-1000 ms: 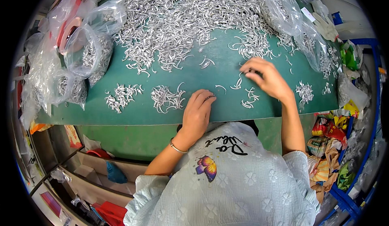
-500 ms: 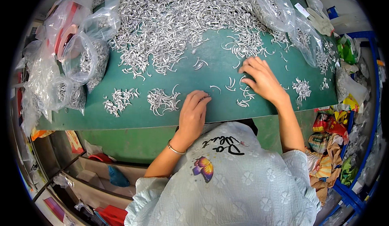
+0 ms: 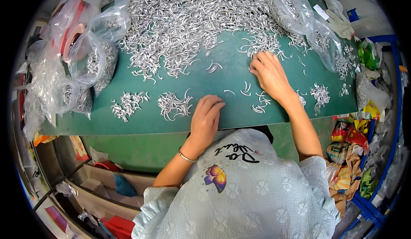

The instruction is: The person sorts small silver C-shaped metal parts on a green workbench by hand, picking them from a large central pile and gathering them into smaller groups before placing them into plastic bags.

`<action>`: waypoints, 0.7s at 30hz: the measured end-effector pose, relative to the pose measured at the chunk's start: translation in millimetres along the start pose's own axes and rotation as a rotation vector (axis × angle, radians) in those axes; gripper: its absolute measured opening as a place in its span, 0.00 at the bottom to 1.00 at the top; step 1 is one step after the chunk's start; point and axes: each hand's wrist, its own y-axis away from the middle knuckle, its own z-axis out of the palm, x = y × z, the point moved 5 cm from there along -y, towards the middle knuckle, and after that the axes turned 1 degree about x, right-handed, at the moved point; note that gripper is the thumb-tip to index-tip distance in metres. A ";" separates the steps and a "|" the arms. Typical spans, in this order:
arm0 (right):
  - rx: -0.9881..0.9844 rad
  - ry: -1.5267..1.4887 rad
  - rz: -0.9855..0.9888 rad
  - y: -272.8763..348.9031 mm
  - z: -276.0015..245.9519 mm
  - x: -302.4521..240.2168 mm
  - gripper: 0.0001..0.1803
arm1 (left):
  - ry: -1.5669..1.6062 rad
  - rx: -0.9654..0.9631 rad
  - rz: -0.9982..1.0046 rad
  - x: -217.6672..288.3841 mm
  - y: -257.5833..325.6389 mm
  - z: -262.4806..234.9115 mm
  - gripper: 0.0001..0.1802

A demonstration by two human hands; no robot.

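A large heap of small curved silver metal pieces [image 3: 184, 29] covers the far part of the green table. My right hand [image 3: 270, 74] is at the heap's near right edge, its fingers bent and drawn together; what lies under the fingertips is hidden. By the front edge rests my left hand [image 3: 206, 114], fingers closed together, with anything inside out of sight. Just left of it sits a small pile of the curved pieces [image 3: 174, 105], and farther left a second pile [image 3: 129, 105]. A few loose pieces [image 3: 260, 103] lie between and below my hands.
Clear plastic bags with metal pieces stand at the left [image 3: 100, 61] and lie at the far right [image 3: 295, 12]. Small piles [image 3: 320, 94] sit right of my right forearm. A white glove [image 3: 340, 25] lies at the back right. Blue shelving [image 3: 396, 110] with packets stands beside the table.
My right hand has moved away from me, up to the heap's edge, and its fingers have drawn closer together. My left hand has stayed almost where it was.
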 end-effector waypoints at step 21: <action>-0.257 0.169 0.079 -8.4 2.6 -14.8 0.06 | 0.019 0.017 0.002 -3.9 2.7 3.0 0.16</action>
